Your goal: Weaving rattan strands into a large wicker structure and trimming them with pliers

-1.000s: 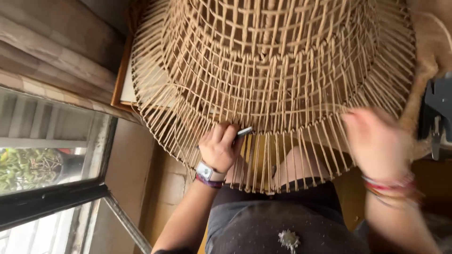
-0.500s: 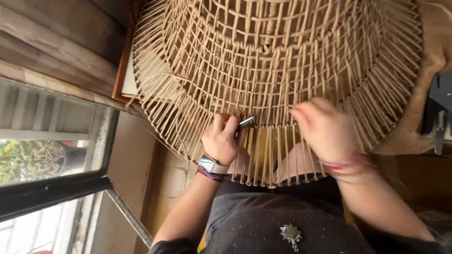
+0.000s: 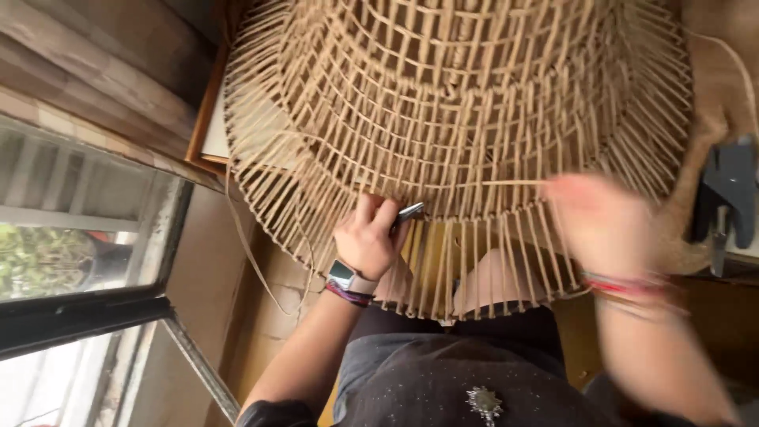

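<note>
A large open-weave cane basket (image 3: 466, 103) lies upside down over my lap, its loose upright stakes fanning out at the rim. My left hand (image 3: 368, 237) presses against the rim's weave and holds a small dark metal tool (image 3: 409, 212) between the fingers. A watch and a bracelet sit on that wrist. My right hand (image 3: 601, 225) is blurred with motion at the rim further right, drawing a thin cane strand (image 3: 510, 183) sideways through the stakes. Red bracelets circle the right wrist.
A window (image 3: 79, 261) with a dark frame is at the left, beside a wooden-framed board (image 3: 207, 130) under the basket. A dark clamp-like tool (image 3: 723, 198) hangs at the right edge. A loose cane strand (image 3: 253, 253) dangles off the basket's left rim.
My right hand came in to the rim beside the left hand, then pulled away to the right with a strand. The left hand stayed put with its tool.
</note>
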